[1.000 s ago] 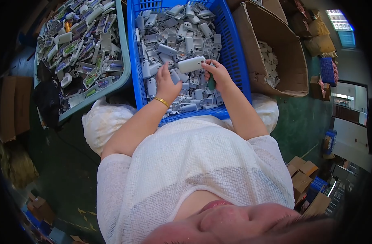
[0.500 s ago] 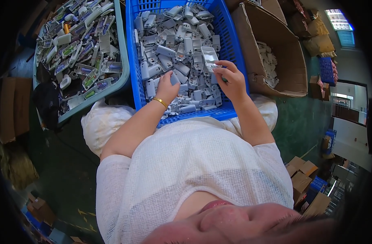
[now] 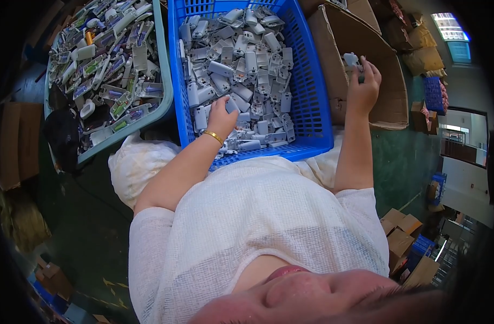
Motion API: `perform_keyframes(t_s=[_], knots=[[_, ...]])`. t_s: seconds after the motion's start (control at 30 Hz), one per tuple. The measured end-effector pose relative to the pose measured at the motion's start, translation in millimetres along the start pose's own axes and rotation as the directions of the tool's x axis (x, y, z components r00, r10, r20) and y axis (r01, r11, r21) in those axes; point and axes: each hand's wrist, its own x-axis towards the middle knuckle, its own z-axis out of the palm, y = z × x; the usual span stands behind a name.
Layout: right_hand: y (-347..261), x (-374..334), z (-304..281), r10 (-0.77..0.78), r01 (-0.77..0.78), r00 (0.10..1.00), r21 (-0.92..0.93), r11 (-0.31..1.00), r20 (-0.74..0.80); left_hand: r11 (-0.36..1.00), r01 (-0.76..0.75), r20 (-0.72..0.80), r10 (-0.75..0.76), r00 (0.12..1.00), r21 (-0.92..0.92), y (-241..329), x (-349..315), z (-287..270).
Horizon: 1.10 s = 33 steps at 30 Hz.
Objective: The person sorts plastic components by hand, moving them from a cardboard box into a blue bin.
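A blue plastic crate [image 3: 315,113] in front of me holds a heap of grey-white plastic casings [image 3: 250,62]. Over the heap's left side, my left hand [image 3: 221,117], with a gold bracelet at the wrist, has its fingers closed around a grey casing [image 3: 232,105]. My right hand [image 3: 364,86] reaches over the open cardboard box [image 3: 388,67] to the right of the crate. A small white plastic piece [image 3: 350,58] shows at its fingertips, seemingly pinched there; the hand hides part of the grip and the box's contents.
To the left stands a pale green tub [image 3: 167,89] heaped with mixed plastic parts, some purple and green. A black bag [image 3: 62,135] hangs on its near side. White sacking [image 3: 141,164] lies beside the crate. More cartons [image 3: 401,237] stand at the right.
My right hand has moved right, from above the blue crate to over the cardboard box, carrying a white plastic piece. My left hand has stayed in place with its grey casing.
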Motion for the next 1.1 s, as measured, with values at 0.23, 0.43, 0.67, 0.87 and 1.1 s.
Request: perform_keyframes(t_s=[0.23, 0.43, 0.67, 0.87, 1.1], knots=[[-16.8, -31.9, 43.8, -0.109, -0.033, 0.794, 0.222, 0.974, 0.598, 0.999, 0.042, -0.033, -0.043, 0.999, -0.026, -2.1, 5.0, 0.3], [-22.2, -171.9, 142.4, 0.067, 0.341, -0.276, 0.032, 0.939, 0.959, 0.996, 0.082, -0.021, -0.083, 0.996, -0.043, -9.3, 5.6, 5.7], [0.5, -226.1, 162.1, 0.179, 0.439, -0.068, -0.132, 0.889, 0.981, 0.986, 0.100, 0.027, -0.097, 0.995, -0.136, -10.0, 4.6, 7.5], [2.6, -216.1, 161.4, 0.274, 0.261, -0.115, -0.237, 0.936, 0.955, 0.978, 0.127, 0.048, -0.121, 0.992, -0.167, -13.4, 4.5, 11.1], [11.0, -223.0, 156.3, 0.239, 0.340, -0.092, -0.196, 0.920, 0.967, 0.966, 0.176, 0.121, -0.155, 0.980, -0.189, -8.3, -0.2, 8.1]])
